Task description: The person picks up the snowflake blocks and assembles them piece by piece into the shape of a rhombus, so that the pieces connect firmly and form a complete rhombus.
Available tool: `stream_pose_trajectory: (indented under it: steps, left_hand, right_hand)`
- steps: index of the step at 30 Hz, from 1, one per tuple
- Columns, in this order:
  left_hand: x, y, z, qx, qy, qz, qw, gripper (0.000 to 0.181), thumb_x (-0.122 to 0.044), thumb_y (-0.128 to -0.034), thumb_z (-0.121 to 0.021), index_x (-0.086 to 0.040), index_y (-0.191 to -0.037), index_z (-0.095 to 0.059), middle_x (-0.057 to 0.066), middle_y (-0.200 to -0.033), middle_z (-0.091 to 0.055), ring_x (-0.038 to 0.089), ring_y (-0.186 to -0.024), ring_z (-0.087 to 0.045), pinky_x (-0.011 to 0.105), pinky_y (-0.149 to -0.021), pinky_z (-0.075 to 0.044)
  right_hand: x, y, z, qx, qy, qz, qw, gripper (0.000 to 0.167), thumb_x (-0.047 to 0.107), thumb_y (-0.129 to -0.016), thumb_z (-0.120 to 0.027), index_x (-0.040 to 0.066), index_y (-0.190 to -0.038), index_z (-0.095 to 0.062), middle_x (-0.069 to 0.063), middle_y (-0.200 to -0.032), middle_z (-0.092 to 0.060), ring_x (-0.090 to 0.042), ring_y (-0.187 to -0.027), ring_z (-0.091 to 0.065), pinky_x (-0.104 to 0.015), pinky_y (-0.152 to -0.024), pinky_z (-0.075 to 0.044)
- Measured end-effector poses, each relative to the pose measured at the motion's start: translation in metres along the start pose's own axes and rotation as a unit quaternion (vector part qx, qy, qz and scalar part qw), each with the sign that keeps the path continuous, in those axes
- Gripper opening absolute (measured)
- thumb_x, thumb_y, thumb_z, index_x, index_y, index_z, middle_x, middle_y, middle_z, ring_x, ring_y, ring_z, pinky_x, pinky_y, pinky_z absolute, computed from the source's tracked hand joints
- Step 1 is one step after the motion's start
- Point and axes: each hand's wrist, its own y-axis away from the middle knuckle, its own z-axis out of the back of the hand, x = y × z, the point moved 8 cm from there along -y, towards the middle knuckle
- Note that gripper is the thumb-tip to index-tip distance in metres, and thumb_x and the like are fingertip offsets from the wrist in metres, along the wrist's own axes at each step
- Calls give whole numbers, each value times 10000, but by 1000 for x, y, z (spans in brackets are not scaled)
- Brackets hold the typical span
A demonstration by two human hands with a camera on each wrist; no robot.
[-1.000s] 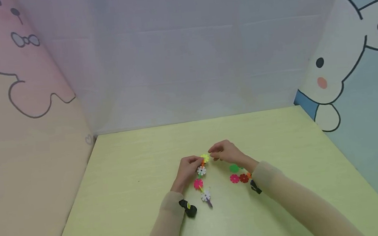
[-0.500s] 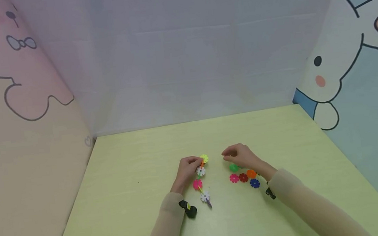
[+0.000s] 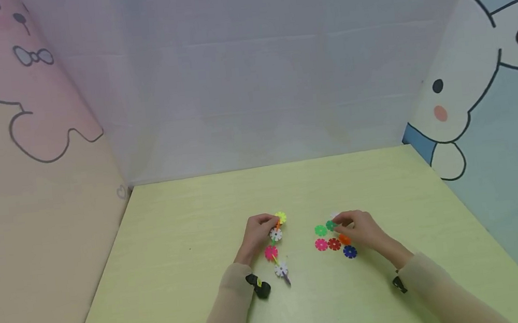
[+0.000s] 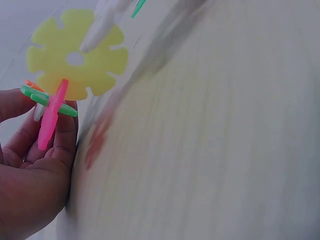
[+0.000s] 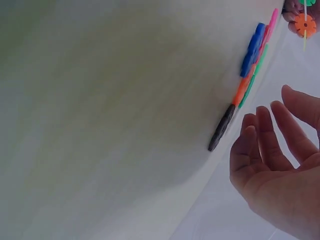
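Note:
In the head view my left hand [image 3: 257, 233] pinches a chain of slotted plastic flower discs near its far end. A yellow disc [image 3: 282, 216] tops the chain; white, a pink disc [image 3: 271, 253] and another white disc [image 3: 281, 269] follow toward me. Discs are slotted edgewise into each other, as the green disc [image 4: 42, 96] shows in the left wrist view. My right hand [image 3: 364, 230] hovers over loose discs, thumb and fingers apart, holding nothing in the right wrist view. Its fingertips are close to a dark green disc [image 3: 330, 225], though contact is unclear.
Loose on the pale yellow table [image 3: 197, 302] lie a light green disc [image 3: 320, 231], a pink disc [image 3: 320, 245], a red disc [image 3: 334, 244], an orange disc [image 3: 344, 239] and a blue disc [image 3: 350, 251]. A black disc [image 5: 221, 127] shows in the right wrist view.
My right hand has moved away from the chain's yellow end, rightward and toward me, to the loose discs. The left hand keeps its grip on the chain, nearly still.

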Motion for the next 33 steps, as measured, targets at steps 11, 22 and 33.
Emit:
stream_pose_trajectory:
  steps: [11,22,33]
  left_hand:
    - [3,-1,0,19,-173,58,9998,223,-279,-895,-686,-65,-872,-745,17,-833,-674,147,-731,-558,276,-681,-459]
    - [0,0,1,7,-122,15,9999,225,-274,-895,-685,-57,-881,-742,25,-843,-675,149,-745,-561,273,-686,-459]
    - [1,1,0,14,-125,82,9999,195,-256,-895,-683,-72,-868,-743,19,-845,-672,148,-741,-550,274,-687,-455]
  right_hand:
    - [-18,18,12,-11,703,-231,9973,297,105,-828,-745,12,-1103,-680,-112,-1065,-649,-307,-961,-580,-481,-843,-469]
    - [-27,24,16,292,969,-255,9945,359,105,-788,-785,-2,-1110,-670,-129,-1054,-630,-303,-938,-560,-494,-838,-457]
    - [-34,22,15,347,992,-212,9942,252,89,-772,-796,39,-1001,-702,-51,-948,-615,-257,-886,-554,-473,-814,-464]
